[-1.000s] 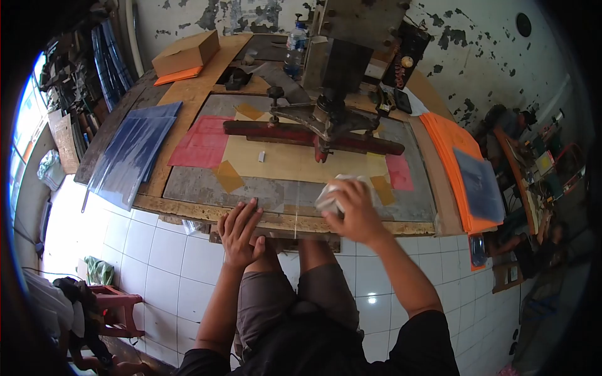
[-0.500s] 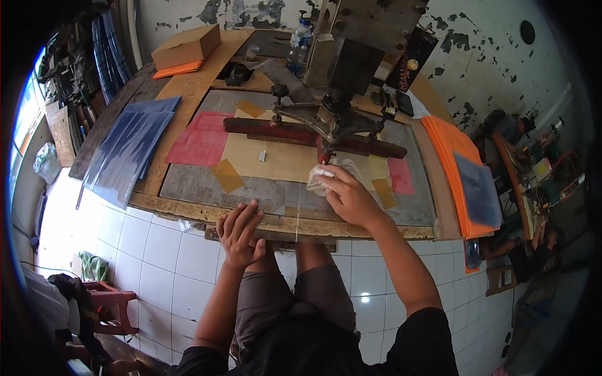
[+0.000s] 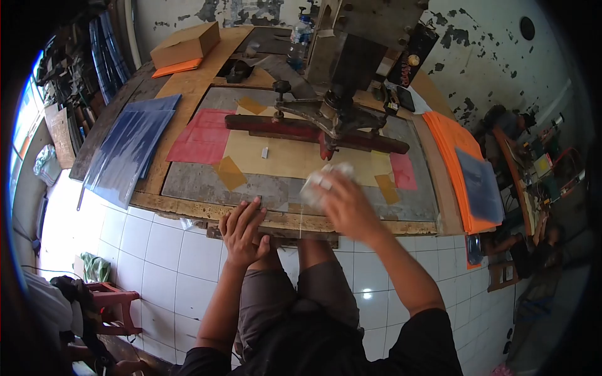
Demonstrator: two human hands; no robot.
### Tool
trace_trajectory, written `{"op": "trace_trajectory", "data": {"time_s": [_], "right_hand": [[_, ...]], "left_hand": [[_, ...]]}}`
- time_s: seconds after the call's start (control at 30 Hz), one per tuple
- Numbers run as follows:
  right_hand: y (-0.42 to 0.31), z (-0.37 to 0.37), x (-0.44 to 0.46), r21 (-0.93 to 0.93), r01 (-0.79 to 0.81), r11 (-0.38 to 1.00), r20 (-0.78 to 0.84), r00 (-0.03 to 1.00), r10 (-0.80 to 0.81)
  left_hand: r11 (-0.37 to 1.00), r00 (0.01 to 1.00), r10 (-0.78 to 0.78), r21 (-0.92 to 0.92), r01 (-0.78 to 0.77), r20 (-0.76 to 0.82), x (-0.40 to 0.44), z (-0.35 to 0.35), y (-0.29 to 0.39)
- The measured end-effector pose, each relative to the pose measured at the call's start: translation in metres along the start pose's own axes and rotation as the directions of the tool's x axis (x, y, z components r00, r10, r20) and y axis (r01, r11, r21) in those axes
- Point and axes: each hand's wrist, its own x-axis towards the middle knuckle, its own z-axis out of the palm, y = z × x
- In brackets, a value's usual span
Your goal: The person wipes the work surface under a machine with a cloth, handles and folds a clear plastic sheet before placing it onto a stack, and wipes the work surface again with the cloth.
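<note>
My right hand (image 3: 346, 203) grips a crumpled whitish cloth (image 3: 320, 183), slightly blurred, over the front part of the grey metal plate (image 3: 207, 187). Resting on the table's wooden front edge, my left hand (image 3: 243, 230) has its fingers stretched out and holds nothing. A yellowish sheet (image 3: 282, 164) covers the plate's middle, with a small white piece (image 3: 264, 153) on it. Red sheets (image 3: 197, 138) flank it, and brown tape pieces (image 3: 231, 175) lie at its corners. Above hangs a press head with a long dark-red bar (image 3: 282, 128).
Clear bluish plastic sheets (image 3: 128, 147) lie at left, below a cardboard box (image 3: 186, 45). Orange sheets (image 3: 448, 147) with a clear plastic on top hang over the right edge. A water bottle (image 3: 300, 44) stands behind. Other people sit at a bench (image 3: 517, 160) far right.
My right hand has drawn the cloth back toward me, away from the press bar. My left hand stays on the front edge. The whole view has shifted slightly.
</note>
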Motion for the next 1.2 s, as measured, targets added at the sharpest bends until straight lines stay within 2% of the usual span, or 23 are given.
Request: {"op": "trace_trajectory", "data": {"time_s": [0.13, 0.23, 0.33, 0.43, 0.53, 0.67, 0.8, 0.93, 1.13, 1.2], "right_hand": [[-0.035, -0.017, -0.018, 0.2, 0.224, 0.954, 0.119, 0.961, -0.251], [0.015, -0.011, -0.014, 0.041, -0.043, 0.998, 0.01, 0.999, 0.043], [0.032, 0.003, 0.005, -0.137, -0.333, 0.933, -0.132, 0.939, 0.316], [-0.007, 0.022, 0.028, -0.084, -0.219, 0.972, -0.064, 0.975, 0.214], [-0.032, 0.049, 0.05, -0.048, -0.023, 0.999, -0.122, 0.992, 0.017], [-0.01, 0.074, 0.089, -0.11, -0.225, 0.968, -0.154, 0.966, 0.207], [-0.023, 0.082, 0.115, -0.11, -0.355, 0.928, -0.142, 0.93, 0.339], [-0.03, 0.09, 0.123, -0.248, -0.261, 0.933, -0.177, 0.959, 0.221], [-0.023, 0.087, 0.132, -0.154, -0.117, 0.981, -0.175, 0.98, 0.089], [-0.026, 0.084, 0.135, -0.166, -0.15, 0.975, -0.155, 0.98, 0.124]], "left_hand": [[1.0, 1.0, -0.026, -0.012, 0.027, 0.01, 0.0, -0.002, 0.005], [1.0, 1.0, -0.018, -0.018, 0.017, -0.008, 0.002, 0.0, 0.003], [1.0, 1.0, -0.02, -0.019, 0.02, -0.001, 0.0, -0.002, 0.005], [1.0, 1.0, -0.021, -0.012, 0.021, 0.005, 0.002, -0.004, 0.006], [1.0, 1.0, -0.026, -0.014, 0.026, 0.004, 0.004, -0.003, 0.007], [0.999, 0.999, -0.036, -0.035, 0.037, 0.029, 0.004, -0.008, 0.007], [0.999, 0.999, -0.03, -0.027, 0.031, 0.028, 0.004, -0.009, 0.006], [1.0, 1.0, -0.017, -0.015, 0.017, 0.006, 0.002, -0.003, 0.006], [1.0, 1.0, -0.02, -0.005, 0.02, 0.007, 0.001, -0.001, 0.004], [1.0, 1.0, -0.018, 0.0, 0.018, 0.007, 0.001, -0.002, 0.004]]}}
